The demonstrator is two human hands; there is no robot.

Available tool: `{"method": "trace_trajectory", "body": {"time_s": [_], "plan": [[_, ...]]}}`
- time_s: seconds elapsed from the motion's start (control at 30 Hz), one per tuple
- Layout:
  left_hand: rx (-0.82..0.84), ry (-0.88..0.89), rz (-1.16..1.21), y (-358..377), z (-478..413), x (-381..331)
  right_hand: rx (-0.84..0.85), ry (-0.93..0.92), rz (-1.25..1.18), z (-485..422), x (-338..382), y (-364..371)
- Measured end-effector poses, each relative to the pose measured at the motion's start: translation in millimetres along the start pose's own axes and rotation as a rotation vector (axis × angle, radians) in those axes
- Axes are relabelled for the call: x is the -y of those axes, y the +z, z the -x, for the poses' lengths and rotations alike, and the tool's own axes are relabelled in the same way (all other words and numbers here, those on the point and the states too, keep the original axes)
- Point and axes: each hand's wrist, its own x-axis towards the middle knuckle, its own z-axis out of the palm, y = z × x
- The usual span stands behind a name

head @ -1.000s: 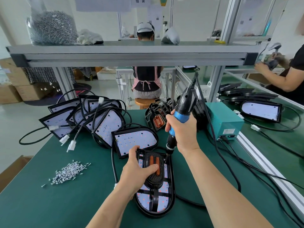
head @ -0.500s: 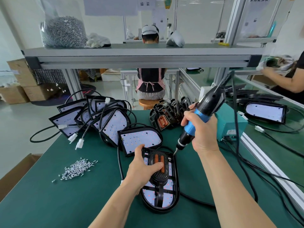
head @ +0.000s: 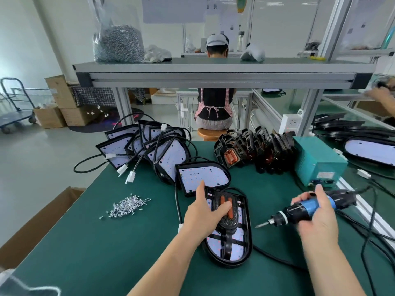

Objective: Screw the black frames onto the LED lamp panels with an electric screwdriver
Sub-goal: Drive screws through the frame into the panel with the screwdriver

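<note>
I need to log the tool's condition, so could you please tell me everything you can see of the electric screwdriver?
The electric screwdriver is a slim tool with a black, plastic-looking body, a blue band round the middle and a silvery chuck carrying a short bit. The right hand grips it round the blue section, nearly level above the green mat, bit pointing left toward the lamp panel without touching it. A black cable leaves its rear end.
</note>
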Motion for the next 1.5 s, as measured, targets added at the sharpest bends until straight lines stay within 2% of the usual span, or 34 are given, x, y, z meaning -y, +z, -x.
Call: {"method": "trace_trajectory", "body": {"time_s": [0.1, 0.2, 0.27, 0.37, 0.43, 0.97, 1.07, 1.13, 1.23, 1.3, 1.4, 1.5], "plan": [[-0.202, -0.001, -0.226, -11, 5, 1, -0.006, 0.048, -0.05, -1, -5, -11], [-0.538, 0.004, -0.231, -43, -2, 21, 0.016, 0.085, -0.111, -2, -7, -12], [-0.654, -0.055, -0.25, -72, -10, 46, 0.019, 0.103, -0.087, -1, -9, -9], [-0.654, -0.175, -0.407, -102, -19, 82, 0.025, 0.118, -0.038, -1, -12, -7], [-0.633, -0.189, -0.495, -107, -23, 96, 0.034, 0.13, -0.043, -1, -12, -7], [-0.555, 0.017, -0.821, -111, -51, 98, 0.037, 0.14, -0.057, -4, -11, -9], [-0.65, 0.111, -0.552, -101, -37, 84, 0.018, 0.15, -0.072, -3, -10, -7], [-0.612, 0.197, -0.298, -89, -18, 66, -0.007, 0.147, -0.075, -1, -8, -5], [-0.468, 0.244, 0.074, -65, 19, 34, -0.038, 0.139, -0.095, 8, -5, 0], [-0.311, 0.266, 0.25, -49, 42, 14, -0.037, 0.133, -0.127, 18, -3, 6], [-0.089, 0.293, 0.335, -26, 66, -5, 0.012, 0.111, -0.155, 35, 3, 22], [0.014, 0.272, 0.364, -8, 76, -15, 0.071, 0.074, -0.162, 54, 11, 41]]}}
